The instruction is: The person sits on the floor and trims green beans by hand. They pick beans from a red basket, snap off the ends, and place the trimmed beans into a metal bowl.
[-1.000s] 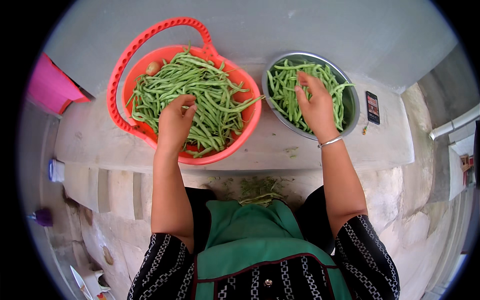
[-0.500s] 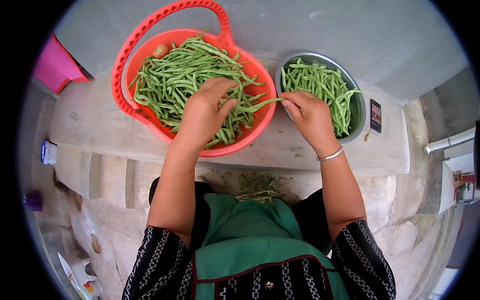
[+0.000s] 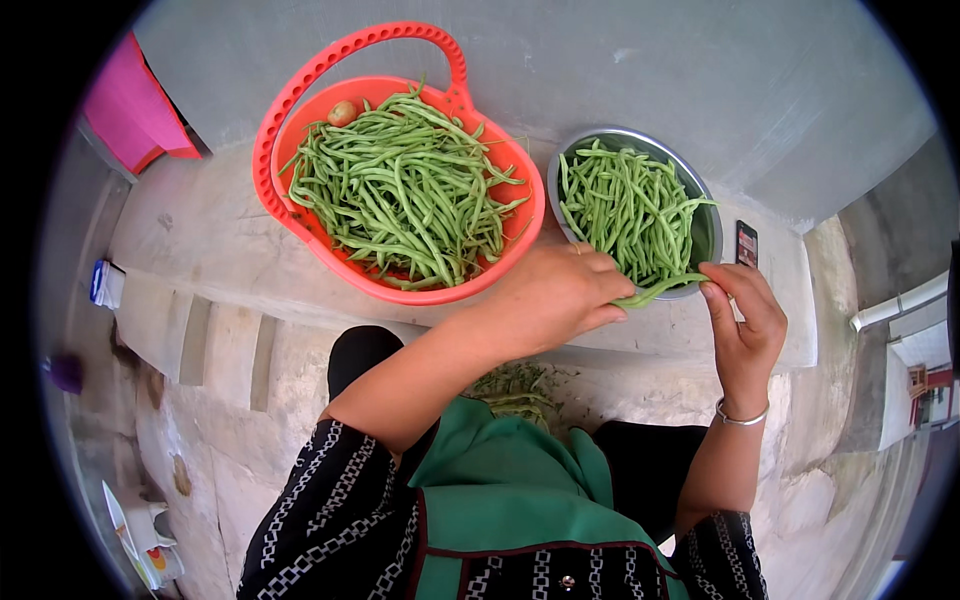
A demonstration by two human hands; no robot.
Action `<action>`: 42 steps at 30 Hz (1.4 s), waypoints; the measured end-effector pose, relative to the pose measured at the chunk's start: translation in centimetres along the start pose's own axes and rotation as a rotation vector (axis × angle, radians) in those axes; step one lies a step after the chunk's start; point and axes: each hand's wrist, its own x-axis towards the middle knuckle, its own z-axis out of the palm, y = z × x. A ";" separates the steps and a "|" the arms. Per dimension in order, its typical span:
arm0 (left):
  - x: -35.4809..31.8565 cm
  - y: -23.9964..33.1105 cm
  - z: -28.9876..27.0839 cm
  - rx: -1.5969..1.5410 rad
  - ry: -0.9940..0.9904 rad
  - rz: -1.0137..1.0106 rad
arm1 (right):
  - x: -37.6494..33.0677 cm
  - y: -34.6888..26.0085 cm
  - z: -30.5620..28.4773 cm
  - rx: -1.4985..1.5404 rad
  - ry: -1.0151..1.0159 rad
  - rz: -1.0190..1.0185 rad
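Note:
Between my two hands stretches a green bean (image 3: 660, 290), just in front of the near rim of a metal bowl (image 3: 712, 225). My left hand (image 3: 565, 295) pinches its left end, and my right hand (image 3: 745, 315), with a silver bangle at the wrist, pinches its right end. Inside the bowl lies a pile of green beans (image 3: 635, 210). To the left stands a red plastic basket (image 3: 330, 262) with a raised handle, heaped with more green beans (image 3: 410, 190). A round brownish vegetable (image 3: 342, 113) rests at the basket's far left.
Basket and bowl stand on a concrete ledge (image 3: 220, 240) against a grey wall (image 3: 620, 70). A phone (image 3: 747, 243) lies right of the bowl. Green scraps (image 3: 515, 390) are on the ground below the ledge. A pink item (image 3: 135, 105) is at the far left.
My left hand has left the basket and moved right, to the bowl's near side. My right hand has shifted right and nearer, still with a bean. The view has shifted slightly.

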 end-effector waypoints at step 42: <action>-0.4 -3.8 -2.1 -1.079 0.367 -0.572 | -0.5 2.7 6.3 0.201 -0.117 0.127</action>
